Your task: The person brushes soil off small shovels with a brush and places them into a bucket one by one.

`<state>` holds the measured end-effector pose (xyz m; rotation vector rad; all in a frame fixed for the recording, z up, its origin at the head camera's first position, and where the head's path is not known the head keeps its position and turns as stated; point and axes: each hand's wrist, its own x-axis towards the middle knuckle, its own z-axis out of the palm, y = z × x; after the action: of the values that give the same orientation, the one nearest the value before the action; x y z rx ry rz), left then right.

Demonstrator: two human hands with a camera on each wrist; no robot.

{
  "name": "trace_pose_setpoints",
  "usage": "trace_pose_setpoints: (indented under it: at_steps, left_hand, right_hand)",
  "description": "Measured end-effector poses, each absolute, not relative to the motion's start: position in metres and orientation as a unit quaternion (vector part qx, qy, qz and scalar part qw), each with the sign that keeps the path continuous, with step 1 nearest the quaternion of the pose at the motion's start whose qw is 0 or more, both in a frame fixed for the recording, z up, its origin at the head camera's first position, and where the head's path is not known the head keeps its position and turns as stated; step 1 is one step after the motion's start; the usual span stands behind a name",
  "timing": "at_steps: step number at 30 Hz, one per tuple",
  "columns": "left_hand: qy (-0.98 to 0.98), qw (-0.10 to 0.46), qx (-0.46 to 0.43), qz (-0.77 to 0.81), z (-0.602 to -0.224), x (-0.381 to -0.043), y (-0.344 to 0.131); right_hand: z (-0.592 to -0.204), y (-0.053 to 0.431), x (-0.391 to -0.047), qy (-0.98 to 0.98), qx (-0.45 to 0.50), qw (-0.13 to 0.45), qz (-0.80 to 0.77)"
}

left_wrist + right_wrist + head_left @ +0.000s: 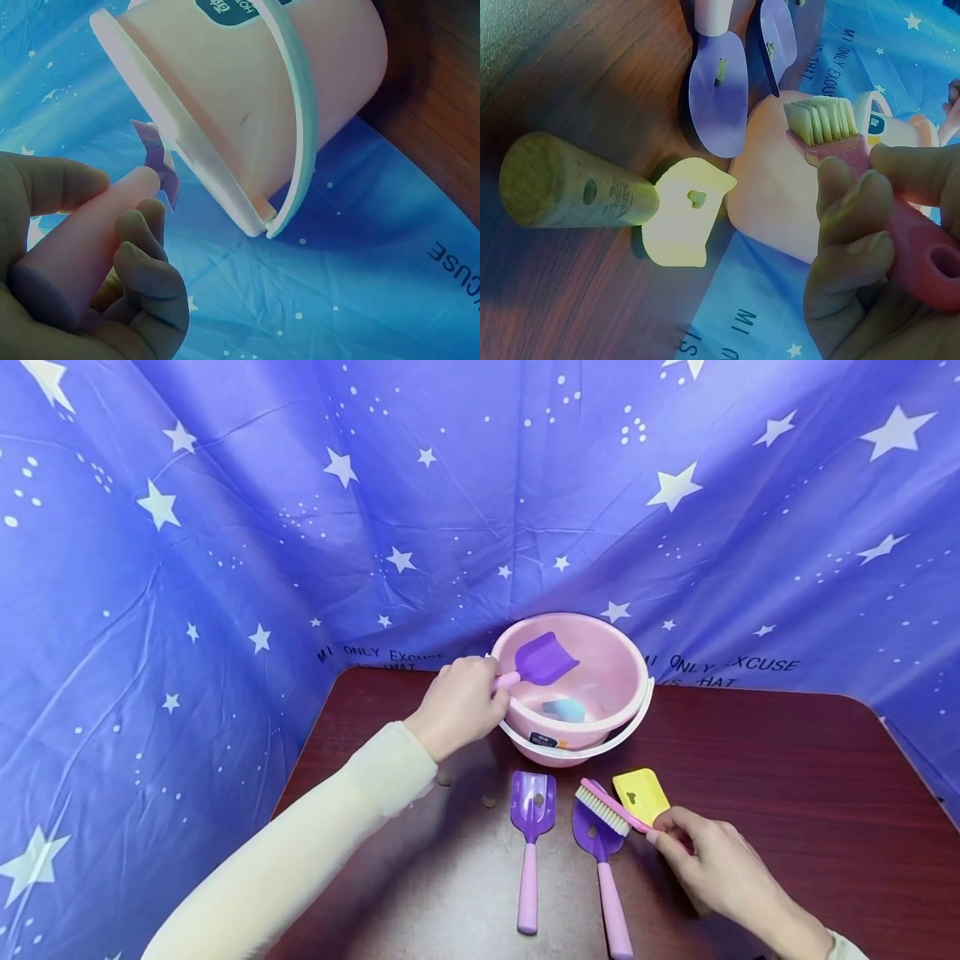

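My left hand point(461, 703) grips the pink handle of a small toy shovel point(546, 662), whose purple blade hangs over the mouth of a pink bucket point(611, 672). A light-blue piece point(566, 708) lies inside the bucket. With my right hand point(726, 867) I hold a pink brush point(825, 124) by its handle, pinched between thumb and fingers. Its cream bristles overlap the blade of a purple shovel point(615, 910) in the head view. Left of that lies another purple shovel point(528, 889). Beside my right hand is a yellow shovel point(641, 789) with a wooden handle point(577, 184).
Small flat brownish bits lie on all three shovel blades, and a few on the dark red-brown table point(795, 777). The bucket's white handle point(641, 718) hangs down its front. A blue star-printed cloth point(465, 485) stands behind and around the table.
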<state>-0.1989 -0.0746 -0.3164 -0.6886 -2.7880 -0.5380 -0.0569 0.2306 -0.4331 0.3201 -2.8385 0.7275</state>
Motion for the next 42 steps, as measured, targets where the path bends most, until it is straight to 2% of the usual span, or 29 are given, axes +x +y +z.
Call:
trace_pose_setpoints:
  at_steps: [19, 24, 34, 42]
  left_hand:
    - [-0.961, 0.077, -0.213, -0.160, -0.319, -0.216, -0.039]
    - [-0.962, 0.069, -0.224, -0.138, -0.322, -0.218, -0.033]
    - [-0.978, 0.040, -0.188, -0.076, -0.327, -0.223, -0.020]
    - [-0.983, 0.015, -0.181, -0.039, -0.332, -0.227, -0.012]
  right_hand:
    - [-0.434, 0.233, -0.057, -0.959, 0.102, 0.088, 0.247]
    - [-0.432, 0.234, -0.056, -0.958, 0.103, 0.091, 0.254]
    - [-0.429, 0.236, -0.054, -0.960, 0.091, 0.071, 0.253]
    - [-0.429, 0.235, -0.055, -0.960, 0.098, 0.083, 0.250]
